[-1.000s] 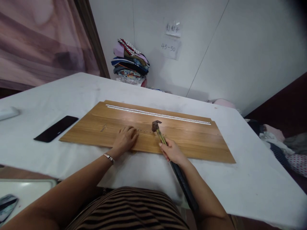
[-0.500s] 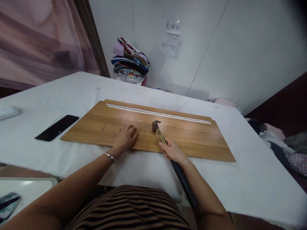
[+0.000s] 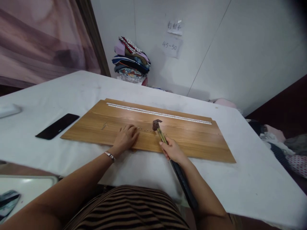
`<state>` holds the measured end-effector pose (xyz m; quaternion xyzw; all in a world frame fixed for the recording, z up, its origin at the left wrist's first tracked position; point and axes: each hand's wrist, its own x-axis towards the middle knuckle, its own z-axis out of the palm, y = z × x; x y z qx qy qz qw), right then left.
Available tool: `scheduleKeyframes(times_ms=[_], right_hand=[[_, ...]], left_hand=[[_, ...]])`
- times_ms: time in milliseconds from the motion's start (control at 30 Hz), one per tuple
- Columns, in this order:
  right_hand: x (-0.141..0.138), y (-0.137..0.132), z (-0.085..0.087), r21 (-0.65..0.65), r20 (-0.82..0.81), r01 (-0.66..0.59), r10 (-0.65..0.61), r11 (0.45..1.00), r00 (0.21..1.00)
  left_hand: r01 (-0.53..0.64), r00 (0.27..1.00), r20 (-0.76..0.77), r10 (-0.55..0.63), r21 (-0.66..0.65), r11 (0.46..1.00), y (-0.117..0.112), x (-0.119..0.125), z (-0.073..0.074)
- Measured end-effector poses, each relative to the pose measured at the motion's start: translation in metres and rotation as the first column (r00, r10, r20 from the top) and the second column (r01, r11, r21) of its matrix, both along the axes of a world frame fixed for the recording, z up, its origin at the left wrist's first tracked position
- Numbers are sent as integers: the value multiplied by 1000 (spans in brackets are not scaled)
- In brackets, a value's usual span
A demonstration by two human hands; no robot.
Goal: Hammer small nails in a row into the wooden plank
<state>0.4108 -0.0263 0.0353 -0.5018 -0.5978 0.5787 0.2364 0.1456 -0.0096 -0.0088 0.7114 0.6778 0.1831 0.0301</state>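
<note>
A long wooden board (image 3: 189, 135) lies flat, with a row of small nail heads (image 3: 145, 129) along its middle. My left hand (image 3: 126, 136) rests on the board at the row's left end. Its fingers are curled and drawn together, and whatever may be between them is hidden. In my right hand (image 3: 172, 149) is a claw hammer (image 3: 162, 135), gripped partway up the handle, its dark end running back under my forearm. The rusty head is over the row, right of my left hand. A few loose nails (image 3: 105, 126) lie on the board's left part.
Two white measuring strips (image 3: 158, 114) run along the board's far side. A black phone (image 3: 57, 126) lies left of the board on the white-covered table (image 3: 96, 85). Folded clothes (image 3: 131, 60) are stacked by the wall, and more cloth (image 3: 278, 143) lies off the table's right edge.
The view has shifted very slightly. Both hands and the hammer keep nearly the same place on the board.
</note>
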Motion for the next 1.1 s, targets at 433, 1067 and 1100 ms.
scheduleKeyframes(times_ms=[433,1067,1100], right_hand=[[0,1,-2,-22,-3,19,-19,1000,1000],[0,1,-4,-3,4,9,-9,1000,1000],[0,1,-3,-5,12,7,-7,1000,1000]], left_hand=[[-6,1000,-12,6,2,1000,1,-1,-4],[1,1000,-4,-1,1,1000,0,1,-4],[0,1000,-4,0,2,1000,1,0,-5]])
